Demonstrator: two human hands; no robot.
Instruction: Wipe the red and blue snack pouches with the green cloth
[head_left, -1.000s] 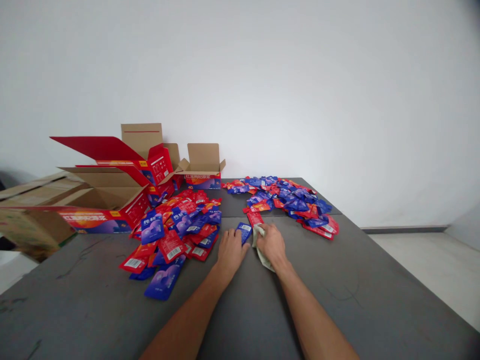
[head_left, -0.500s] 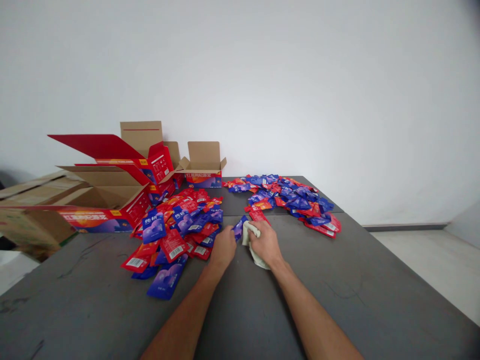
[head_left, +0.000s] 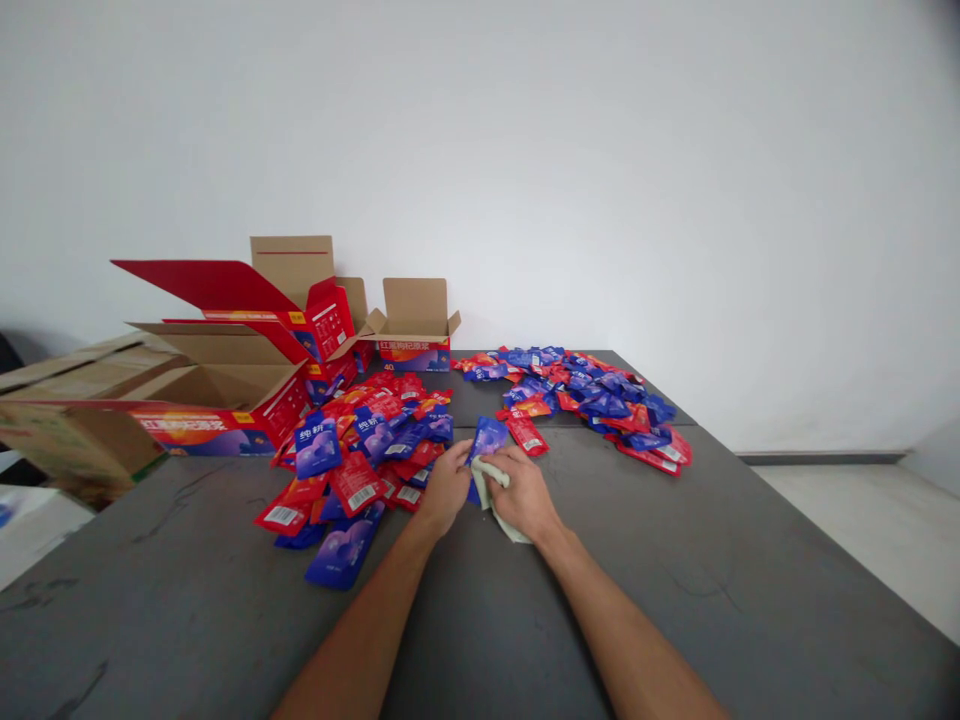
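Just right of the left pile [head_left: 360, 450], the blue sachet [head_left: 489, 436] has tipped up: our left hand [head_left: 446, 487] pinches it, our right hand [head_left: 529, 492] clutches the cloth [head_left: 489, 472], now against it, so both work together.

Left of the fingers [head_left: 456, 458], an open red box [head_left: 206, 432] is placed near brown cartons [head_left: 79, 440], with a second box [head_left: 330, 325] set behind it. Beyond them, slightly left, a third box [head_left: 412, 356] is backed by a white wall [head_left: 540, 180]; far to their right, pale flooring [head_left: 847, 520] is edged by dark skirting [head_left: 817, 458].
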